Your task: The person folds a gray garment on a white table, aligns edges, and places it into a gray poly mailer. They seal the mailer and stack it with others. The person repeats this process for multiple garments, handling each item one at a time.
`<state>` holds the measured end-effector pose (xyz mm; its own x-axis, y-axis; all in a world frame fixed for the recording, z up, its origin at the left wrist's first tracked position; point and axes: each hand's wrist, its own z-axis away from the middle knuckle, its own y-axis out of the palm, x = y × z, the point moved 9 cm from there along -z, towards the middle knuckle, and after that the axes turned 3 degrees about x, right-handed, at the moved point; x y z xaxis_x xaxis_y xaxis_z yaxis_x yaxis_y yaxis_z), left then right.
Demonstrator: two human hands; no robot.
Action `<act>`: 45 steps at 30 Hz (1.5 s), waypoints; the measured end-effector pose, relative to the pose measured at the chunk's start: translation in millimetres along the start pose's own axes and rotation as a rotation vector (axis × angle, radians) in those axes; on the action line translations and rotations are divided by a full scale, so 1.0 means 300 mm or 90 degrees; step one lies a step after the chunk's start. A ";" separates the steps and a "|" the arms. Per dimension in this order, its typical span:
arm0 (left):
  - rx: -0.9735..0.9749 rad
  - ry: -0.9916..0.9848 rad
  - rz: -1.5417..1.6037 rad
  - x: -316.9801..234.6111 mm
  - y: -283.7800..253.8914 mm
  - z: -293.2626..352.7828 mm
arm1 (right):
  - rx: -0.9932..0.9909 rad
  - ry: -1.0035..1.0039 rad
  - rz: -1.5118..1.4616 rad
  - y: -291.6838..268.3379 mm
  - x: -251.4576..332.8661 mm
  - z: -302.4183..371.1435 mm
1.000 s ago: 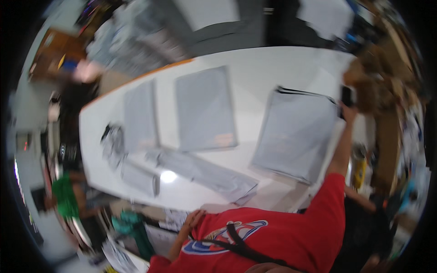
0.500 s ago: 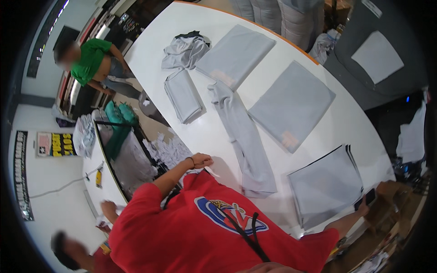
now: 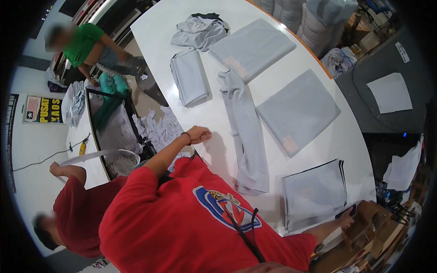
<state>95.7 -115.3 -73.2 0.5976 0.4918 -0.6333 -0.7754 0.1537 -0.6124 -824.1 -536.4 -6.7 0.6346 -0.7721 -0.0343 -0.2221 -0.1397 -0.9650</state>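
Observation:
My left hand (image 3: pixel 199 135) is held over the left edge of the white table (image 3: pixel 218 154), its fingers curled in, with nothing visible in them. A dark cord circles that wrist. My right hand (image 3: pixel 347 220) grips a dark phone (image 3: pixel 345 212) at the table's near right edge. Beside the phone lies a stack of grey fabric panels (image 3: pixel 314 195) with dark edges. A long narrow grey fabric piece (image 3: pixel 246 136) stretches down the middle. Farther off are a flat grey panel (image 3: pixel 298 111), a larger one (image 3: pixel 255 48), a folded bundle (image 3: pixel 189 77) and a crumpled grey cloth (image 3: pixel 200 32).
A person in dark red (image 3: pixel 86 209) at the left holds a pale strip (image 3: pixel 102 154). Someone in green (image 3: pixel 84 45) stands at the far left. White scraps (image 3: pixel 159 127) are heaped beside the table. Cardboard boxes (image 3: pixel 364 227) are at the near right; wrapped rolls (image 3: pixel 321 22) stand behind.
My left hand has shifted up and slightly left in view; my right hand with the phone is lower and farther left. The person in dark red has come further into view with the pale strip.

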 end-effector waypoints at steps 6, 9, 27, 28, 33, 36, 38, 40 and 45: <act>-0.261 -0.018 0.029 -0.102 -0.325 -0.287 | -0.064 -0.191 -0.546 -0.215 0.113 0.304; -0.354 -0.053 0.081 -0.075 -0.414 -0.497 | 0.307 -0.177 -0.898 -0.150 0.255 0.792; -0.223 -0.145 0.574 -0.100 -0.561 -0.357 | 0.442 -0.436 -0.569 -0.594 0.349 1.763; -0.255 -0.106 0.485 -0.110 -0.589 -0.349 | 0.400 -0.434 -0.545 -0.613 0.373 1.737; -0.264 0.158 0.152 -0.225 -0.570 -0.357 | 0.289 -0.436 -0.518 -0.661 0.401 1.714; -0.093 0.275 0.125 -0.298 -0.421 -0.289 | 0.482 -0.390 -0.555 -0.563 0.340 1.858; -0.001 0.380 0.077 -0.345 -0.301 -0.212 | 0.523 -0.462 -0.541 -0.555 0.318 1.981; 0.056 0.469 -0.028 -0.347 -0.169 -0.146 | 0.509 -0.568 -0.528 -0.586 0.314 2.097; 0.082 0.486 -0.239 -0.343 -0.048 -0.033 | 0.292 -0.673 -0.440 -0.675 0.278 2.185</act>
<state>47.5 -176.5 -3.8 0.7566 -0.3157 -0.5726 -0.4883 0.3096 -0.8159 -240.8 -166.1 15.3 0.8244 0.2465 0.5095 0.5075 0.0764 -0.8582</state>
